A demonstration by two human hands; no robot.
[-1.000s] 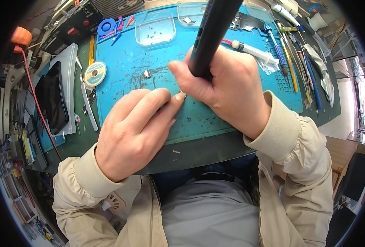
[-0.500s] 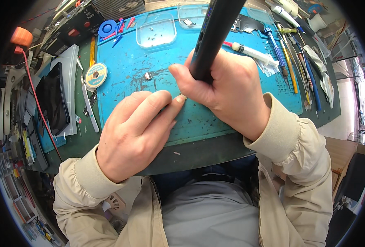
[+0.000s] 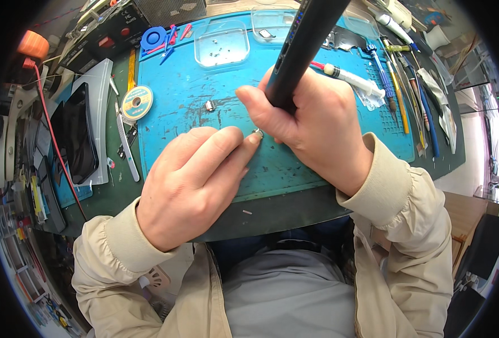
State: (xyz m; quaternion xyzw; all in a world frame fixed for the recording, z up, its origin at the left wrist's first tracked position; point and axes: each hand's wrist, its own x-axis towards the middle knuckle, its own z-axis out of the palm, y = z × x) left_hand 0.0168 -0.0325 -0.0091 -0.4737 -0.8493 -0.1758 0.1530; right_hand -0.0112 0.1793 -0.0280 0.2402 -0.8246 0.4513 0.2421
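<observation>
the left hand (image 3: 190, 174), its finger grip unclear, touched a tiny metallic part (image 3: 258, 132), perhaps steadying it, while the right hand (image 3: 320, 115) clamped a black tool (image 3: 305, 50).

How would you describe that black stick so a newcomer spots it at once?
Start at the large blue mat, then find the person's right hand over it. The thick black tool slants up from that hand. Unlike the pale syringe lying to its right, it is black and hand-held.

From the head, a fisheye looks down on the nearby left hand (image 3: 187, 183), right hand (image 3: 320, 124) and mat (image 3: 173, 124).
</observation>
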